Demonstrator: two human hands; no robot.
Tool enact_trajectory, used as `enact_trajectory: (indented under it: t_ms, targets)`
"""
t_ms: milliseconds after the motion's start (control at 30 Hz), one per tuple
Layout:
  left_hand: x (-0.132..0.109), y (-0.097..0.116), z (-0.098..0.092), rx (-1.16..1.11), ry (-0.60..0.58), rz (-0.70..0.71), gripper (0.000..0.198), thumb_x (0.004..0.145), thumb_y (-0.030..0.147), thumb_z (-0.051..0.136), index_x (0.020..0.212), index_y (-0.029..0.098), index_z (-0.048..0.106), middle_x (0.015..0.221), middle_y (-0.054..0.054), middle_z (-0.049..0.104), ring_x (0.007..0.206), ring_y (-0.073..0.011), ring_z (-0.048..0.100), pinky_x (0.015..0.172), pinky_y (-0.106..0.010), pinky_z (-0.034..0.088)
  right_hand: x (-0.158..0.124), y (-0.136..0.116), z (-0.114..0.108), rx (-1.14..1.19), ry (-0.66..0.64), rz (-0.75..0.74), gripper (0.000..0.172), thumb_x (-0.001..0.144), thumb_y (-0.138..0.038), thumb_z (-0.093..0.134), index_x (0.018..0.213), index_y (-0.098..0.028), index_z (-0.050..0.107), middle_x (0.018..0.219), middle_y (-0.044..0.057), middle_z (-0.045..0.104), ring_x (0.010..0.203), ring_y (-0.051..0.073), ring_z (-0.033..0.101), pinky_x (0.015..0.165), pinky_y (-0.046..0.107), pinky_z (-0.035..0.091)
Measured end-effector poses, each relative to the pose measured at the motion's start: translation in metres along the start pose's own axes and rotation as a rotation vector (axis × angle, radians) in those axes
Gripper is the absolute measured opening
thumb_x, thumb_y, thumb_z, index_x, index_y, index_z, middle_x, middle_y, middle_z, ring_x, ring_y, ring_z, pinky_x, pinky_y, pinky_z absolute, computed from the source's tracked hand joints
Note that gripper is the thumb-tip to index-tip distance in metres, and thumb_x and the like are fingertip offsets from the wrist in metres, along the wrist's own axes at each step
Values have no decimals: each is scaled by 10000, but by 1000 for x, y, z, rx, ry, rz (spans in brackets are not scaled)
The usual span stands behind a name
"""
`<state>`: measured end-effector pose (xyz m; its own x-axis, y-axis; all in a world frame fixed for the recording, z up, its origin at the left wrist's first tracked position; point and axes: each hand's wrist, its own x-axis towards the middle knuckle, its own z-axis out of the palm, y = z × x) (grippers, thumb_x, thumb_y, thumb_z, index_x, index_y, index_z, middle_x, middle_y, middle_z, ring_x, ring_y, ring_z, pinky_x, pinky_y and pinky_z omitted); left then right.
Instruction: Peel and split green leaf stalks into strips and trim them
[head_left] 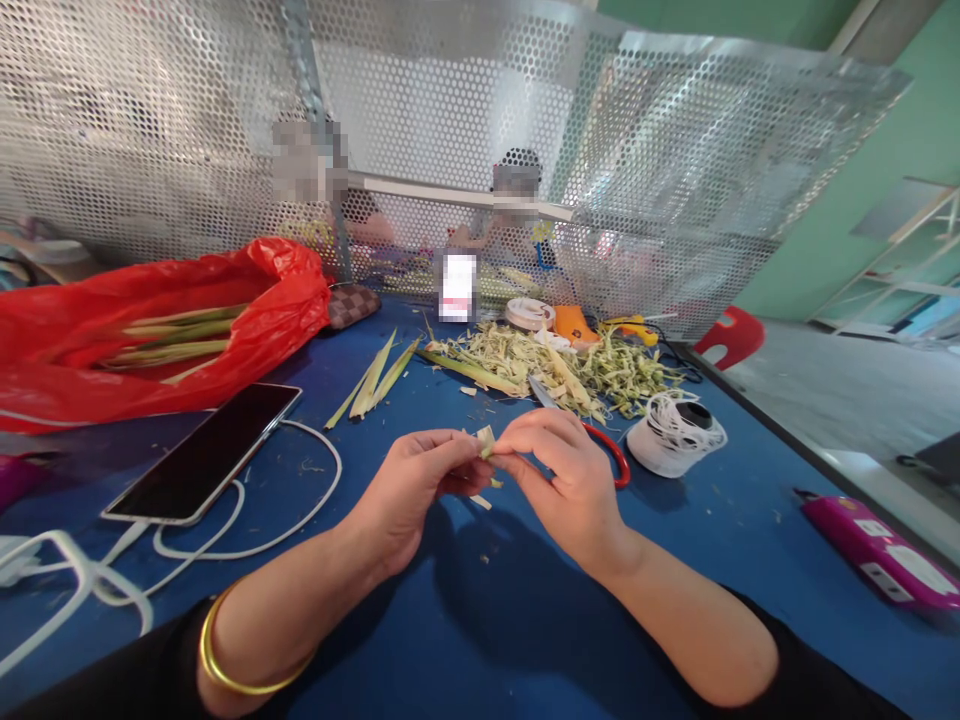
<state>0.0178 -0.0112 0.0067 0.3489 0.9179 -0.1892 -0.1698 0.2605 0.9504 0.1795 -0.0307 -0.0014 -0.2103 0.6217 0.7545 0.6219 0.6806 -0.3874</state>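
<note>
Blue table (742,520), perforated metal screen (427,110) along its far edge, green wall (810,190) off to the right. Two people visible through the holes: one person (304,210) behind the left part, another person (517,190) near the middle.

Front and center: left hand (420,475) and right hand (566,470) meet just above the table. Both closed in a fingertip pinch on one small pale leaf piece (486,440). Left thumb and fingers clamp its left side, right fingertips grip the right side. Fingers cover most of it, so can't tell exactly how it's folded. Gold bracelet (214,650) on the left forearm.

Red-handled scissors (623,466) lie behind the right hand, blade tip sticking out toward the leaf pile (551,370). Pile is pale scraps plus greener bits on its right. White string spool (667,445) right of the scissors, purple item (881,555) near the right edge.

Left side: loose leaf strips (370,385) left of the pile, open red bag (289,285) with long leaves (180,335) inside, tablet (210,450) in front of it with white cable (335,450) plugged in.
</note>
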Motion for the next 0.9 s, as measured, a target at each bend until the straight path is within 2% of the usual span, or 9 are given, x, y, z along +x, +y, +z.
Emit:
enact_trajectory:
  t_ms: [400,633,800,900]
  targets:
    - [0,0,0,24,9,1,173,732,301,649,655,148,673,664,-33,651,672,-134,571,633,-229,453,2,0,0,-59,-40,-54,82,860,-116,590,856,-197,604,789,22,658,779,164,610,784,339,441]
    - [-2,3,2,196,76,126,145,721,292,672,701,154,710,645,-17,668,640,-118,565,627,-211,434,1,-1,-3,-8,-82,93,87,858,-133,587,810,-205,597,802,6,640,776,153,595,776,316,431]
    - [-3,4,2,357,76,203,150,743,279,633,687,164,712,671,-20,691,687,-151,604,646,-228,445,3,-2,-3,15,-85,190,123,833,-157,623,729,-207,582,724,-8,626,714,154,568,762,331,424]
    - [-4,4,2,380,98,218,156,740,284,626,681,165,707,664,-24,693,686,-167,616,638,-240,451,4,-4,-3,47,-81,233,129,837,-177,618,715,-203,585,715,-3,623,709,156,563,747,331,430]
